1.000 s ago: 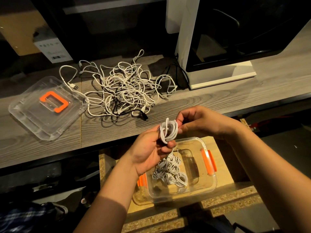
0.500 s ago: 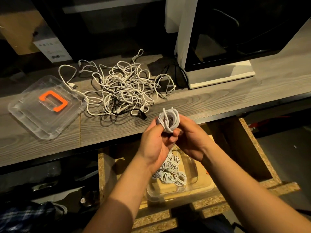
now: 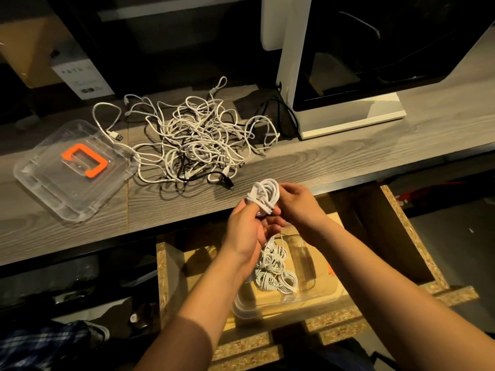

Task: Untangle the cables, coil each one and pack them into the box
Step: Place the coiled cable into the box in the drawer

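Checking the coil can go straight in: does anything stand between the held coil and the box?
Nothing visible stands between the coil and the box: it is open, lid off on the desk; only packed coils lie inside.

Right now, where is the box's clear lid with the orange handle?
In the head view, the lid lies flat at the left end of the wooden counter, just left of the tangled cable pile.

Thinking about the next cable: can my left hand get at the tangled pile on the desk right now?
Probably not yet. The left hand grips the coiled cable together with the right hand. Nothing stands between it and the tangled pile on the desk, so once freed it should get there.
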The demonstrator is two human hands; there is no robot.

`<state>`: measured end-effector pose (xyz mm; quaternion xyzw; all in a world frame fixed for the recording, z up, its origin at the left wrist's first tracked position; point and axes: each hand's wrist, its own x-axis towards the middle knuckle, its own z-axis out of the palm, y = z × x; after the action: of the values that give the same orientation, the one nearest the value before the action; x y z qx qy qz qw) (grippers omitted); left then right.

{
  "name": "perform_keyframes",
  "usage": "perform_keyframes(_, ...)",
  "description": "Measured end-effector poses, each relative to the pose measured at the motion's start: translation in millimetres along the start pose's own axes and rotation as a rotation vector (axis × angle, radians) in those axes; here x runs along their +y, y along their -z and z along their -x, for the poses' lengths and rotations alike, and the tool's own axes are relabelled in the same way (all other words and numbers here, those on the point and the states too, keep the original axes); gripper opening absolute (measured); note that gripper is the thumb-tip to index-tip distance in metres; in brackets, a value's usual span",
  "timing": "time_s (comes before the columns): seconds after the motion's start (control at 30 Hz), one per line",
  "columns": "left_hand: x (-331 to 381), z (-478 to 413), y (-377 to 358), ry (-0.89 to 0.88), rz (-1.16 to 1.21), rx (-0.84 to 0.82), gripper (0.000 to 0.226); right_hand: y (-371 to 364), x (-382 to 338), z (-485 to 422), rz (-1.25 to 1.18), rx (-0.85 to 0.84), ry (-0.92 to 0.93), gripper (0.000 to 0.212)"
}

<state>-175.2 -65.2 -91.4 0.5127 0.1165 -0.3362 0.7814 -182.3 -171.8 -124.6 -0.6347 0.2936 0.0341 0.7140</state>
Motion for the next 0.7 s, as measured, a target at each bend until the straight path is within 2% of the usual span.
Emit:
perform_keyframes(0.07,-6,-6,2,-0.04,0.006,0.124,0.017,5,8,2,0.293,0.107,0.177,0.024)
perform_keyframes(0.1,-8,-8,3,-0.057,-0.011,0.172,0.018,7,9,8,0.306,0.124,0.273,0.023)
perform_keyframes(0.2,-13,-14,7,-0.086,-0.083,0.274,0.02,6,13,21,0.387,-0.087,0.51,0.045)
perform_keyframes(0.27,-19,-16,10,-0.063,-0.136,0.295,0.022,4,15,22,0.467,-0.126,0.58,0.054)
perform_keyframes(0.37,-23,-15,15,-0.034,-0.233,0.244,0.021,9,15,16,0.519,-0.072,0.642,0.051)
perform_keyframes(0.47,-20,-16,21,0.005,-0.246,0.157,0.02,15,21,15,0.542,-0.033,0.687,0.045)
perform_keyframes(0.57,-16,-16,24,0.037,-0.253,0.059,0.018,15,23,14,0.433,-0.037,0.649,0.042)
perform_keyframes(0.63,-18,-17,31,0.029,-0.315,0.072,0.018,14,22,14,0.302,-0.099,0.536,0.039)
perform_keyframes(0.7,-23,-19,40,0.004,-0.514,0.089,0.015,12,24,17,0.128,-0.16,0.374,0.037)
